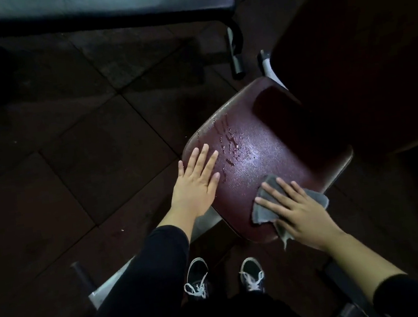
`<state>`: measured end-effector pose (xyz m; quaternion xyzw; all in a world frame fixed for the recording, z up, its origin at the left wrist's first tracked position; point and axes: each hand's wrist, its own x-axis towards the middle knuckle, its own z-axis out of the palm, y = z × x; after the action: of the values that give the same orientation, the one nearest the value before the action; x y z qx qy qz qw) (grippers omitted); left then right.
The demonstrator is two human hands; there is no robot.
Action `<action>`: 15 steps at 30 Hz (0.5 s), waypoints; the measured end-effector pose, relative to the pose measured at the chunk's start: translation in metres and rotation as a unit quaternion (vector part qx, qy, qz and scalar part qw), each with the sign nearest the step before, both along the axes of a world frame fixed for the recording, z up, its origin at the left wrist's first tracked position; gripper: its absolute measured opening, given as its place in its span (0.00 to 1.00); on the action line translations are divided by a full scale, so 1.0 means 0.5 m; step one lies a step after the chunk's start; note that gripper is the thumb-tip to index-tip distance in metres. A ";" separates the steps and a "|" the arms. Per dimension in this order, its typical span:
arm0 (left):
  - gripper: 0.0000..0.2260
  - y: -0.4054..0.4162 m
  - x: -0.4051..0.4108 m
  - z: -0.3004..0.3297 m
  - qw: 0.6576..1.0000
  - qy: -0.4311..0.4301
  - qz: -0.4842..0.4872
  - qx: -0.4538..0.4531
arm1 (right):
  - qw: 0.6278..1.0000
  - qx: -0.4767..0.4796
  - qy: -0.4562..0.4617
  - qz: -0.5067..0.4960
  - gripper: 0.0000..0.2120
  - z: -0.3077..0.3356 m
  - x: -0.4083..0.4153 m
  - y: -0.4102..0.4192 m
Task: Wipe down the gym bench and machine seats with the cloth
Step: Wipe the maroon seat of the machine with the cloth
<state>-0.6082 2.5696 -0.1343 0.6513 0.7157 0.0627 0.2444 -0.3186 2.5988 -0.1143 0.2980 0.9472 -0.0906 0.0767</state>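
The maroon padded seat (267, 151) carries water droplets (230, 145) just beyond the left hand (196, 183), which lies flat on its edge. A grey cloth (268, 209) lies under the right hand (297, 213) at the seat's near edge.

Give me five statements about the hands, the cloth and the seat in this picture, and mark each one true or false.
1. The right hand presses the grey cloth flat on the maroon seat. True.
2. The left hand holds a spray bottle. False: it rests flat on the seat's edge, fingers straight.
3. Droplets sit on the seat. True.
4. The cloth covers the droplets. False: it lies apart from them, nearer the person.
5. The cloth is white. False: grey.
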 end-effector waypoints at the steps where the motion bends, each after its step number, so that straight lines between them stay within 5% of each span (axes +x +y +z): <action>1: 0.28 0.000 0.004 0.002 1.000 -0.001 0.008 -0.003 | 1.000 -0.009 -0.008 -0.026 0.27 0.004 0.010 0.019; 6: 0.26 -0.008 0.038 0.004 0.997 -0.003 0.080 0.015 | 0.995 -0.020 -0.009 -0.094 0.27 0.005 -0.048 0.099; 15: 0.25 -0.031 0.168 -0.013 0.936 -0.044 0.343 0.067 | 1.000 -0.021 0.015 0.007 0.27 -0.009 -0.215 0.196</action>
<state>-0.5241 2.5541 -0.1407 0.3779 0.8781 0.2187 0.1955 -0.4262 2.6966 -0.1190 0.2881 0.9483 -0.1143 0.0689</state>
